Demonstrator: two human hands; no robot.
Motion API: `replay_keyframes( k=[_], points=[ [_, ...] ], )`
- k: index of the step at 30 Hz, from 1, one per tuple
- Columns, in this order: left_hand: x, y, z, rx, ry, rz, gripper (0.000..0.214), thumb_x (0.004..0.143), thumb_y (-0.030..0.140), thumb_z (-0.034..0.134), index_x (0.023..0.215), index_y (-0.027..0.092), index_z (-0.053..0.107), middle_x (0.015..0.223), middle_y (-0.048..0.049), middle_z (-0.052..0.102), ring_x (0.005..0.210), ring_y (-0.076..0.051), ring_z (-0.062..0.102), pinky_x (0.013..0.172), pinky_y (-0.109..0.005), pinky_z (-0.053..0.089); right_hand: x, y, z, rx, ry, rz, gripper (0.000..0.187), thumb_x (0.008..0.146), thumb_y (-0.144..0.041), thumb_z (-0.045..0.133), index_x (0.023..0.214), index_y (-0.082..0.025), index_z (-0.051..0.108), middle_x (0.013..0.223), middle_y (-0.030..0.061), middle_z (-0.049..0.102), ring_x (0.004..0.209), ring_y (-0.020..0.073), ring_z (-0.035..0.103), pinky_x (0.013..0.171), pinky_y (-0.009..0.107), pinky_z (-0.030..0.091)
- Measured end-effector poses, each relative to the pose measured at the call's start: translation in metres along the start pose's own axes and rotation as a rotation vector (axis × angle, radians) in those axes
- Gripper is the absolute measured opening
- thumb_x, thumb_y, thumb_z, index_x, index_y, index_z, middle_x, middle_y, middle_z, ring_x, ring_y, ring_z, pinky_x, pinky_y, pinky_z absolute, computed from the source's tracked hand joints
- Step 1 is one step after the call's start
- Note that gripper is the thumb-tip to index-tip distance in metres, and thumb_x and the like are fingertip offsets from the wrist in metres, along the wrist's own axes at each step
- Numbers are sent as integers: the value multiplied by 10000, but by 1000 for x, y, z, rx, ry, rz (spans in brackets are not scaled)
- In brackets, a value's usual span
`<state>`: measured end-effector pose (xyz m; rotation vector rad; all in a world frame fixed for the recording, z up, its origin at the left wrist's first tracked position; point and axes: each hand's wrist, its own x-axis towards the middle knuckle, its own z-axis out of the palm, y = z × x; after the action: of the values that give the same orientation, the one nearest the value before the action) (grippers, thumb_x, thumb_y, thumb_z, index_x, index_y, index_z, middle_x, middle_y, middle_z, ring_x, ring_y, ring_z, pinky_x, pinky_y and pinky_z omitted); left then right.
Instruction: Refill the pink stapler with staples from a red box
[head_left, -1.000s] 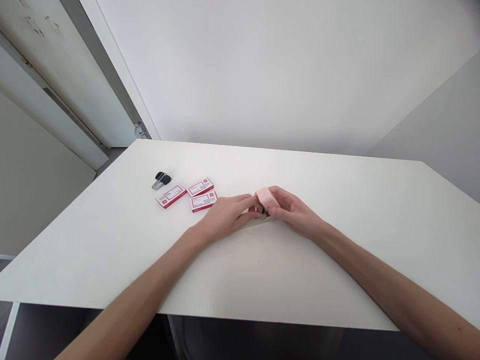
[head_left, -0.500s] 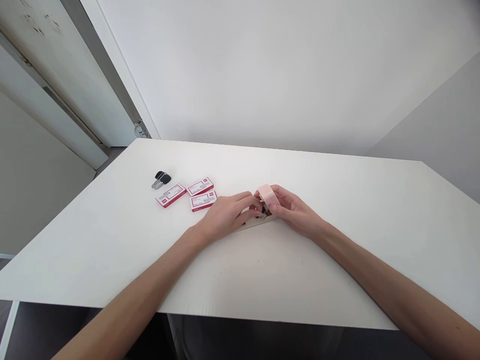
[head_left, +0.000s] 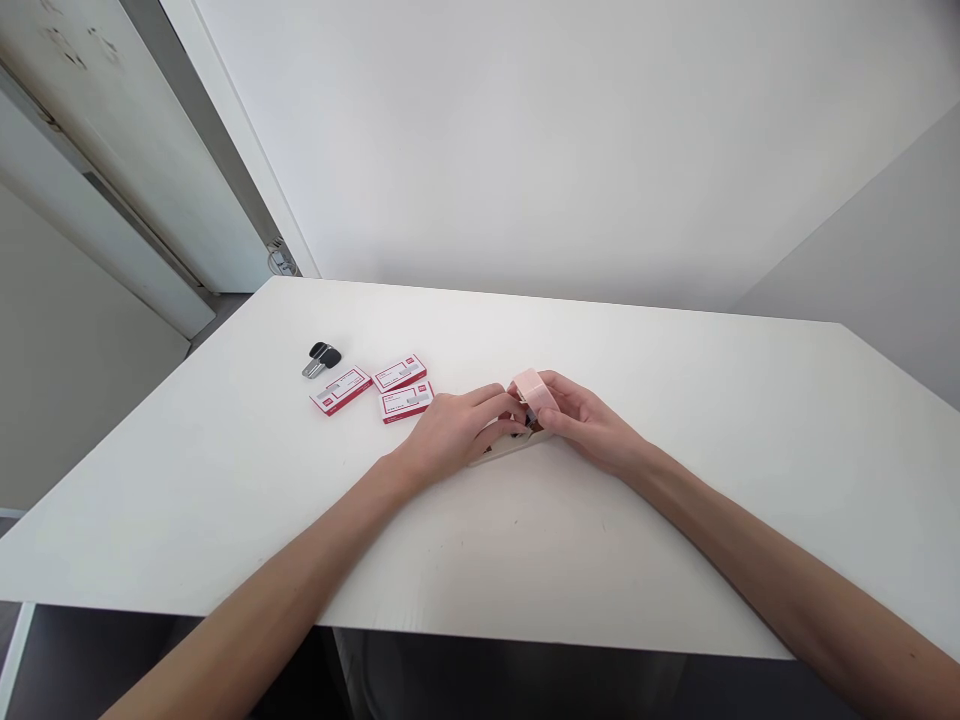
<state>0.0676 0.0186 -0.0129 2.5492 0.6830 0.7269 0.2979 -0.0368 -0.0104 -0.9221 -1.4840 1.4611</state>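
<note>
In the head view, a pink stapler (head_left: 535,389) with a long cream base (head_left: 506,451) rests on the white table, its pink top raised. Thumb and fingers of my right hand (head_left: 581,416) are wrapped round that pink top. From the left side, my left hand (head_left: 472,425) reaches in with bent fingers, which grip dark and metal parts between top and base. Those fingers hide most of the stapler's inside, so I cannot make out the exact part they pinch.
Three white-and-red staple boxes, a left one (head_left: 341,390), an upper one (head_left: 400,373) and a lower one (head_left: 407,401), lie left of my hands. Behind them is a black-and-silver staple remover (head_left: 322,358). The table (head_left: 570,560) meets a white wall (head_left: 525,150) at the back.
</note>
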Motion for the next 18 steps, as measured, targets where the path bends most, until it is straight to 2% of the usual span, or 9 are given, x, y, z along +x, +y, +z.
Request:
replay_keyframes(
  k=[14,18],
  points=[
    [1,2,-2,-63,-2,-54,242,1100,383,523,1064,225,702,1058,-22,767,632,-101,587,597,-248,392,0,-1,2,-14,11,-8,407,953,-619,735,1191,-293,681,1156,79,692,1088,279,654,977,467,542],
    [1,-1,-4,-58,-33,-19,226,1094,374,544,1048,231,713,1078,-15,770,639,-99,566,605,-250,395,0,0,0,-22,19,-14,412,950,-630,734,1183,-293,688,1167,84,700,1106,289,658,989,475,542]
  ],
)
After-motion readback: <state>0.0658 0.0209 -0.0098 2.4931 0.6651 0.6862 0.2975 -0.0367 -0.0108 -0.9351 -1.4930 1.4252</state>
